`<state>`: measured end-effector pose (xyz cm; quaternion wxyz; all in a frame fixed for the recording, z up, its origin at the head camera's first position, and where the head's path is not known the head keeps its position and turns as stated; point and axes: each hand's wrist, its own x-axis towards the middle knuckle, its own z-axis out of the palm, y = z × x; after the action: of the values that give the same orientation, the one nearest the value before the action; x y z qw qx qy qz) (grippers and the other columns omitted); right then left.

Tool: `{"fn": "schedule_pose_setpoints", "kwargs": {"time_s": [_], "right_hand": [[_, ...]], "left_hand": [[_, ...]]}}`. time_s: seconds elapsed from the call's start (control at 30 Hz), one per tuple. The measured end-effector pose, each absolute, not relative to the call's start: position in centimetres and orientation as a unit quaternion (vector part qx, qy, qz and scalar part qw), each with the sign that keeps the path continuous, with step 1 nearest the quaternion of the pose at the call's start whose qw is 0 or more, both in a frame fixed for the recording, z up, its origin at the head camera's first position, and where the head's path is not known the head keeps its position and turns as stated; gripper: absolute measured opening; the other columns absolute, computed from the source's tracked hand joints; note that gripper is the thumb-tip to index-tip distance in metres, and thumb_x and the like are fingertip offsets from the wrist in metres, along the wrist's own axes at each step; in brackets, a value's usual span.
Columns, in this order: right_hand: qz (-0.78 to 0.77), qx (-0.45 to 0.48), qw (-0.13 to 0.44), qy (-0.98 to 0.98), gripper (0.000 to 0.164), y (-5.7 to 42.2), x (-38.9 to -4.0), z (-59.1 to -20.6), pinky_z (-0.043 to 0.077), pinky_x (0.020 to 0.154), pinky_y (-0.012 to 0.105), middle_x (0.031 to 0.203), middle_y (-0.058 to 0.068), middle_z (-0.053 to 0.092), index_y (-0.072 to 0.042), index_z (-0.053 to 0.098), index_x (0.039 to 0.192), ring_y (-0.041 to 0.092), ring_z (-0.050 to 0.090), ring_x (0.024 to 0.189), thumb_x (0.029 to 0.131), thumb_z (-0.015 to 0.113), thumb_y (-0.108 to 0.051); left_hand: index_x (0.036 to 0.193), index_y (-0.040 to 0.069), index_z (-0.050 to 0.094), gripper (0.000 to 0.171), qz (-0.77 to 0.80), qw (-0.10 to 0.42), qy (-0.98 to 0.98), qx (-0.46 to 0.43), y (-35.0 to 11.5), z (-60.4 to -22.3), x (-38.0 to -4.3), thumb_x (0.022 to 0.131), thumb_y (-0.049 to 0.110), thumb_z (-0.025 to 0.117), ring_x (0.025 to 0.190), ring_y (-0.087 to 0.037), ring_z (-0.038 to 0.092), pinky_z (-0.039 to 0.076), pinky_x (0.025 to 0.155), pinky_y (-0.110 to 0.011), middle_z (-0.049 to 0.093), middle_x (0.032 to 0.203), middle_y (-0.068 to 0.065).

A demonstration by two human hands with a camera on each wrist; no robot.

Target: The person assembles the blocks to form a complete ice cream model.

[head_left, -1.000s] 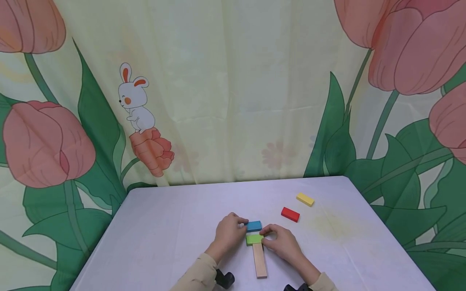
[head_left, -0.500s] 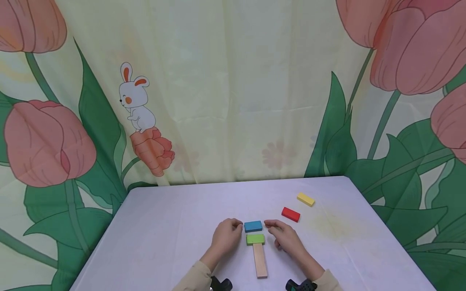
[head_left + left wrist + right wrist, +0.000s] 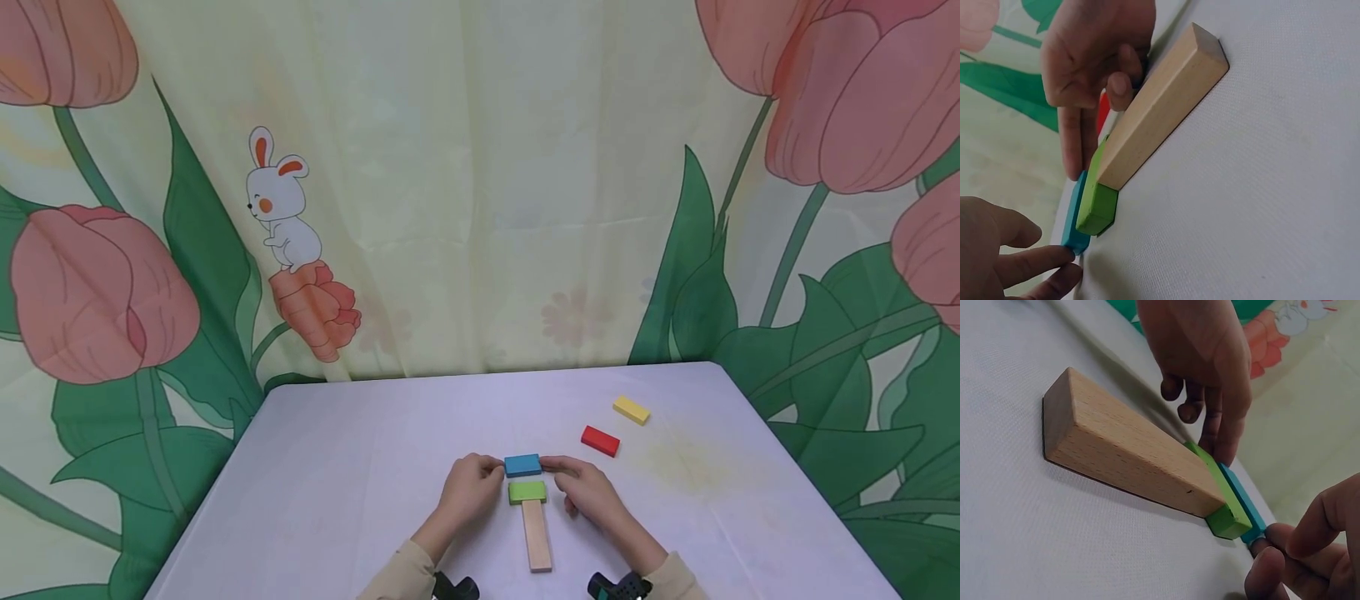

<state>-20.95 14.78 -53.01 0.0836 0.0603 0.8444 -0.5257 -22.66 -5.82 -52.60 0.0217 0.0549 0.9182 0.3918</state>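
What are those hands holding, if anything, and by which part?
Neither hand grips anything alone: the left hand and right hand merely touch opposite short ends of a blue rectangular block, apparently painted wood.

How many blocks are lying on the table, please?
5: blue block between left hand and right hand; green block nearer; plain block touching its near side; red block and yellow block beyond, on the right.

place: indoor tabletop set | backdrop: printed tulips, 1 rabbit | white-covered table
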Motion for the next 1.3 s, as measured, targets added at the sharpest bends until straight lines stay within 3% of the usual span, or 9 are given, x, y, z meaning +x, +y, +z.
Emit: {"fn": "schedule_pose_setpoints", "kwargs": {"time_s": [0.53, 0.9, 1.3], "right_hand": [[-0.537, 0.073, 0.077, 0.837, 0.042, 15.0, -21.0, -53.5, 0.040, 0.049, 0.026, 0.120, 0.011, 0.073, -0.007, 0.072, 0.126, 0.017, 0.048, 0.048, 0.090, 0.050, -0.005], [-0.548, 0.074, 0.067, 0.831, 0.038, 15.2, -21.0, -53.8, 0.040, 0.048, 0.025, 0.107, 0.007, 0.076, -0.006, 0.075, 0.117, 0.015, 0.046, 0.047, 0.091, 0.047, -0.004], [-0.553, 0.077, 0.069, 0.827, 0.037, 15.2, -20.9, -53.8, 0.041, 0.048, 0.025, 0.105, 0.006, 0.076, -0.005, 0.076, 0.115, 0.015, 0.045, 0.047, 0.091, 0.047, -0.003]], "left_hand": [[0.109, 0.005, 0.080, 0.025, 0.399, 0.021, 0.913, 0.085, -6.3, -52.5, -21.9, 0.098, 0.018, 0.062, 0.101, -0.023, 0.062, 0.054, 0.086, -0.046, 0.069, 0.101, -0.004], [0.107, 0.008, 0.080, 0.023, 0.407, 0.034, 0.909, 0.080, -6.4, -52.7, -21.5, 0.096, 0.018, 0.064, 0.100, -0.019, 0.059, 0.052, 0.084, -0.043, 0.066, 0.102, -0.001], [0.110, 0.008, 0.080, 0.023, 0.397, 0.037, 0.914, 0.073, -6.2, -52.7, -21.1, 0.095, 0.019, 0.066, 0.096, -0.016, 0.056, 0.051, 0.079, -0.037, 0.066, 0.101, 0.001]]}}
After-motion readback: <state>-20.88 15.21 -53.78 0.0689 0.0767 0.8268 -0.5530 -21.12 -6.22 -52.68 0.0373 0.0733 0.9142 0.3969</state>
